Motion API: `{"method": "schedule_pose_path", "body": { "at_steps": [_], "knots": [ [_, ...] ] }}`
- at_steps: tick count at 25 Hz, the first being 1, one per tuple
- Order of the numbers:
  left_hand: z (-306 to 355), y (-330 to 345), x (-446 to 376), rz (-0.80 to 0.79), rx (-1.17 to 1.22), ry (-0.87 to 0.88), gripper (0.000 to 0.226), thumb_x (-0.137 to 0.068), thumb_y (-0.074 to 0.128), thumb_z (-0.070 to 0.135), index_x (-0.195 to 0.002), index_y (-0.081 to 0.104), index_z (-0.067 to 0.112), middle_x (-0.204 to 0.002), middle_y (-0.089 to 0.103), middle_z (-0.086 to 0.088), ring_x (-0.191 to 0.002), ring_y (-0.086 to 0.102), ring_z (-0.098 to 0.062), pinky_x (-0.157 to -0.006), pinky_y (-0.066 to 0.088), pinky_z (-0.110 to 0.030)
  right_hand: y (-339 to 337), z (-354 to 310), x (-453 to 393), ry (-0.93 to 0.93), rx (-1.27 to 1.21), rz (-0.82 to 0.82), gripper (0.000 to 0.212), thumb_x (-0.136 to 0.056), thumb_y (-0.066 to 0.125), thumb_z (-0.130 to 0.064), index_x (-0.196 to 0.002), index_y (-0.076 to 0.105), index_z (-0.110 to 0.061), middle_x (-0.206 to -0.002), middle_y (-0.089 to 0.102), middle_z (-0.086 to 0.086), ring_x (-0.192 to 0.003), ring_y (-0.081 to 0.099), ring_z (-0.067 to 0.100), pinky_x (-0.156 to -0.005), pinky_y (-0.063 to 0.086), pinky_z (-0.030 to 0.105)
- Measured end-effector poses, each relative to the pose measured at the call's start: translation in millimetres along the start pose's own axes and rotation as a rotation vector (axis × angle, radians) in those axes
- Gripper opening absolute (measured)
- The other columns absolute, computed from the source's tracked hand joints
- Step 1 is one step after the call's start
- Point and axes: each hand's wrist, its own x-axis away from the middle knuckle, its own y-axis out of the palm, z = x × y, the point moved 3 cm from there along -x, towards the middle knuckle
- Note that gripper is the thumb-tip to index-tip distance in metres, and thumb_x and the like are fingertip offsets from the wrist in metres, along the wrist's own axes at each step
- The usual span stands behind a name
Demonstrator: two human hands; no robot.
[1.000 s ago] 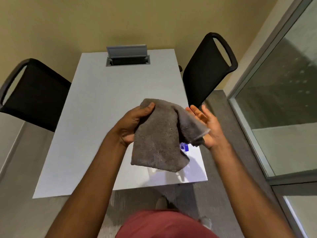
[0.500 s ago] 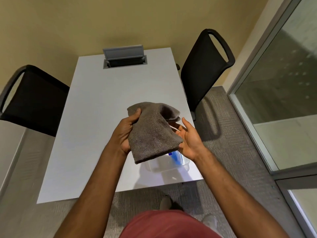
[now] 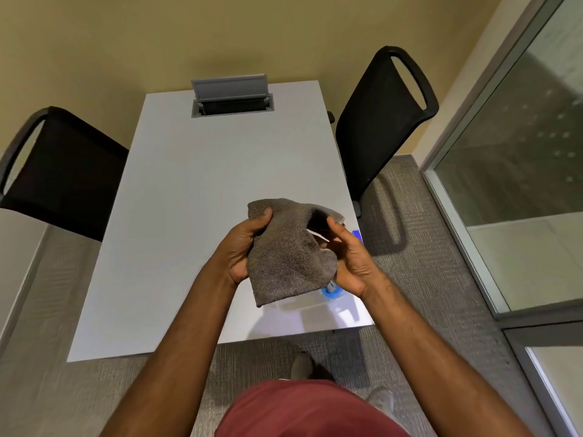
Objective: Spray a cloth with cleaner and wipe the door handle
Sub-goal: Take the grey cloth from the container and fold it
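the left hand (image 3: 244, 247) grips the grey cloth (image 3: 290, 257) at its left edge, with the thumb pressed on top near the upper corner and the fingers curled behind it. the right hand (image 3: 350, 257) is half open, palm turned toward the cloth, and it touches the cloth's right edge; its thumb points up by a fold. the cloth hangs between both hands, above the near right part of the white worktop (image 3: 195, 216). under the cloth, at about 5 o'clock from it, a clear plastic tub (image 3: 299, 302) sits on the worktop with something blue (image 3: 331, 291) in it; i cannot tell what it is. a small blue thing (image 3: 357, 235) shows just past the right hand at 1 o'clock. a black chair (image 3: 378, 121) stands at 2 o'clock from the hands, and another black chair (image 3: 60, 175) at 10 o'clock. a grey flap box (image 3: 232, 96) sits in the worktop at 12 o'clock.
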Motion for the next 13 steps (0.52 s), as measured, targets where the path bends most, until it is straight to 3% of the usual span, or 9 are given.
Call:
{"method": "schedule_pose_path", "body": {
  "at_steps": [3,7,9,13],
  "knots": [
    [-6,-7,-3,-0.001,-0.015,-0.018,0.031,-0.092,0.063,0.025,-0.104,0.082,0.003,-0.103,0.08,-0.017,-0.091,0.08,-0.028,-0.082,0.068,-0.042,-4,-3,-2,0.012,0.105,-0.003,0.053,-0.088,0.077,-0.033,-0.134,0.067,-0.009,-0.127,0.072,0.021,-0.111,0.072,0.032,-0.098,0.057,0.046],
    [-7,-12,-6,-0.021,-0.005,-0.005,0.035,-0.096,0.061,0.026,-0.114,0.079,0.003,-0.113,0.078,-0.018,-0.099,0.079,-0.03,-0.087,0.067,-0.043,-11,-20,0,-0.073,0.513,0.002,0.052,-0.087,0.08,-0.04,-0.134,0.066,-0.021,-0.133,0.072,0.007,-0.122,0.068,0.024,-0.103,0.054,0.039],
    [-7,-12,-8,-0.012,-0.017,0.004,0.033,-0.096,0.062,0.026,-0.113,0.079,0.004,-0.112,0.079,-0.017,-0.099,0.079,-0.029,-0.086,0.067,-0.043,-13,-24,0,-0.053,0.497,-0.006,0.051,-0.089,0.08,-0.036,-0.136,0.065,-0.023,-0.134,0.072,0.004,-0.122,0.069,0.019,-0.095,0.055,0.032],
    [-12,-11,-11,0.028,-0.079,0.015,0.028,-0.094,0.064,0.025,-0.102,0.084,0.007,-0.104,0.081,-0.015,-0.092,0.08,-0.027,-0.08,0.067,-0.04,-20,-21,-3,-0.042,0.344,0.024,0.047,-0.095,0.073,-0.023,-0.139,0.061,-0.014,-0.123,0.076,0.004,-0.117,0.071,0.019,-0.084,0.058,0.034]
  ]
}}
